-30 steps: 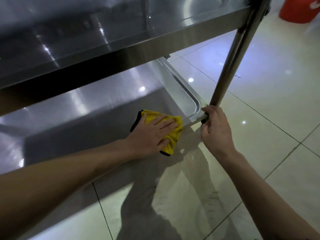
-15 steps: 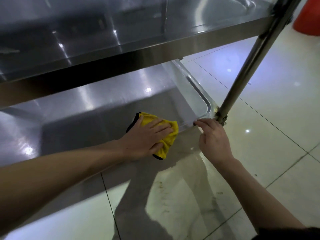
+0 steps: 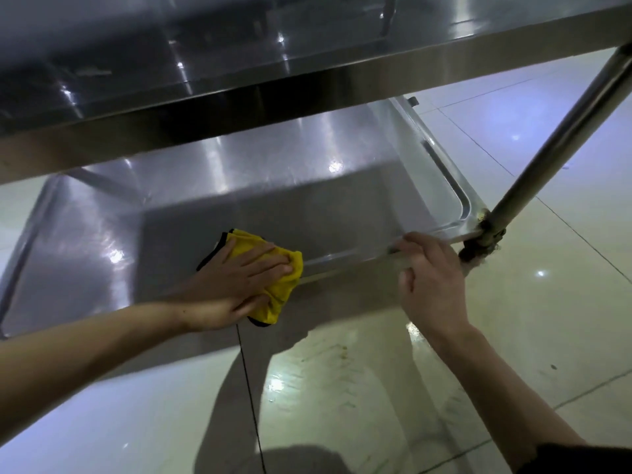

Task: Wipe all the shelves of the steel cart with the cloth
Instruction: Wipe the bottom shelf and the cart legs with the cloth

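Glossy pale tiled floor (image 3: 376,388) reflecting lights

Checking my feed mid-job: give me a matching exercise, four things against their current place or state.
Things:
1. yellow cloth
2. left hand
3. right hand
4. cart post

States:
A. fingers curled on the lower shelf's front rim
B. rises slanted from the shelf's right front corner
C. crumpled on the lower shelf near its front edge
D. pressed flat on top of the cloth

Pairs: 1-C, 2-D, 3-A, 4-B
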Tool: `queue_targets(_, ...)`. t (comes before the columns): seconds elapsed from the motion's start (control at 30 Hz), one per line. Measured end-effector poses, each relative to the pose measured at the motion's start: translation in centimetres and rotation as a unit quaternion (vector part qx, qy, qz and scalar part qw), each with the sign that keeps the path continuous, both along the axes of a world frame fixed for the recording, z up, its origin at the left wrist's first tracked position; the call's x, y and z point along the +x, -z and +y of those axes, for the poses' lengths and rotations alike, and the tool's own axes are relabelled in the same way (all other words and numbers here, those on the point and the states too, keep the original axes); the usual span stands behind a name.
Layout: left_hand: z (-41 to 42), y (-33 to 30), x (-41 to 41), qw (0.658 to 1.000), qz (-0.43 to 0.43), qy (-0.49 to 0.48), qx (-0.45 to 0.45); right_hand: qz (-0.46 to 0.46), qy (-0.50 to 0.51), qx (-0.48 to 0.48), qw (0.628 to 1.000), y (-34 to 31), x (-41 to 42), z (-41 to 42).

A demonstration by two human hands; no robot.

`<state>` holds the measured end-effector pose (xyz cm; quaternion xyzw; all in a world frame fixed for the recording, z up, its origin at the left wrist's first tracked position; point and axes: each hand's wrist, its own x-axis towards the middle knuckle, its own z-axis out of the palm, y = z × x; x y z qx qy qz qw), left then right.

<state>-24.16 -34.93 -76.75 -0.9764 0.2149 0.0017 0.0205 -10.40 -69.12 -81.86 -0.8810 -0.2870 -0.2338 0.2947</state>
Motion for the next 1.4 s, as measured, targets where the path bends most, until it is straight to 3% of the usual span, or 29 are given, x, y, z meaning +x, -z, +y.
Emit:
queue_targets(0.2, 0.2, 0.4, -0.1, 1.0, 0.008, -0.017, 0.007, 0.001, -0.091, -0.009, 0.996, 0.2, -3.0, 5.0)
queue_targets(0.77, -6.1, 1.0, 4.6, 0.999, 0.01, -0.039, 0.019, 0.019, -0.107, -0.034, 0.994, -0.3, -2.5, 5.0)
queue_targets(0.93, -2.5, 1.2, 1.6, 0.998, 0.014, -0.048, 0.028, 0.019, -0.075, -0.058, 0.995, -0.9, -3.2, 5.3)
queue_targets(1.23, 10.1, -0.1, -12.6, 0.992, -0.009, -0.128, 0.014, 0.016, -0.02, -0.055, 0.998, -1.0, -4.1, 6.8)
queue_targets(1.4, 10.5, -0.5, -13.3, 0.988, 0.015, -0.154, 0.026, -0.029, -0.048, -0.043, 0.997, -1.0, -5.7, 9.4)
